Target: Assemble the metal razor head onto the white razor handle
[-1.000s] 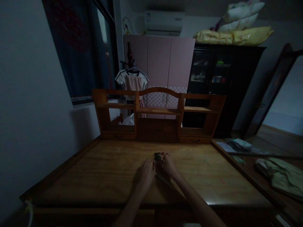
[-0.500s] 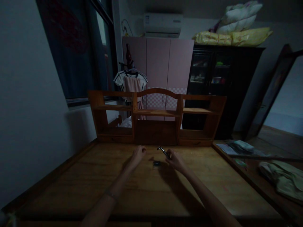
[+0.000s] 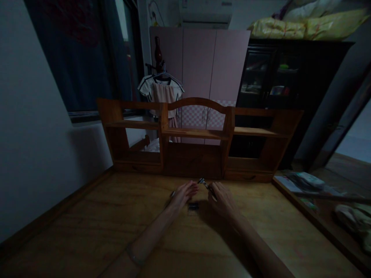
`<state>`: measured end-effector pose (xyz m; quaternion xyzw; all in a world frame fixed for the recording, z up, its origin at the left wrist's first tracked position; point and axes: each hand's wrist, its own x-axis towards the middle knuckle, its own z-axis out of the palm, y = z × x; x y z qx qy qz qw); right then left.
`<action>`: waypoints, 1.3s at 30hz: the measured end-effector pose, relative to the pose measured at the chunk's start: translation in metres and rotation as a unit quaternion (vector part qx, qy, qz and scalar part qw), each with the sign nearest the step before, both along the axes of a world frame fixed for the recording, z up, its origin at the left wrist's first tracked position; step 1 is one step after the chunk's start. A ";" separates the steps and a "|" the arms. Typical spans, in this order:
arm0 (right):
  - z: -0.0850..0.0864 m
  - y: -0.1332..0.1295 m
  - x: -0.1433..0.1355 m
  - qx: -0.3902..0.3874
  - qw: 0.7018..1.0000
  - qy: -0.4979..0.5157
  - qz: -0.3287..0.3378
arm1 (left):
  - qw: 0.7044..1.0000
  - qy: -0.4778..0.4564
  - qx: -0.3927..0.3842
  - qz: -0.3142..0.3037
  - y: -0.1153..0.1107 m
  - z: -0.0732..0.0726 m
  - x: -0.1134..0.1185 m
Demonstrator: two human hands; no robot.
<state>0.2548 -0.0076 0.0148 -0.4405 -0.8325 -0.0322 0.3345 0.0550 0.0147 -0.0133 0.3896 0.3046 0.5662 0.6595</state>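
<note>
Right fingers clamp the dark handle of a razor-like tool (image 3: pixel 206 185), its metal head raised toward eleven o'clock, just beside the outstretched left fingertips. The left hand (image 3: pixel 182 195) slants toward one o'clock, fingers extended and near together; whether it grips anything cannot be told, its palm hidden. A small pale item (image 3: pixel 173 194), partly covered, shows at its nine o'clock edge. Between the left hand and the right hand (image 3: pixel 223 199), nearer six o'clock, a small dark case (image 3: pixel 193 206) lies on the wooden desk (image 3: pixel 130 220), too dim to read. Forearms enter from seven and five o'clock, a bracelet (image 3: pixel 133 255) on the left wrist. At twelve o'clock stand a wooden desk shelf (image 3: pixel 195 134) and a pink wardrobe (image 3: pixel 197 65), beneath an air conditioner (image 3: pixel 206 17) whose label is cut off by the top edge. At one o'clock, a black glass-fronted cabinet (image 3: pixel 319 77) holds blurred contents.
</note>
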 end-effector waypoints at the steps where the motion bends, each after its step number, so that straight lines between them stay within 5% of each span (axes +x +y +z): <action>1: 0.001 0.000 -0.001 -0.002 1.000 0.001 0.013 | 1.000 -0.008 0.001 -0.007 0.000 0.000 0.001; 8: -0.001 -0.008 -0.005 -0.054 0.996 0.043 0.060 | 0.998 -0.033 0.048 -0.019 -0.003 0.004 0.001; 39: -0.008 -0.014 -0.010 -0.113 0.984 0.132 0.044 | 0.999 0.040 0.034 -0.013 -0.015 0.005 0.000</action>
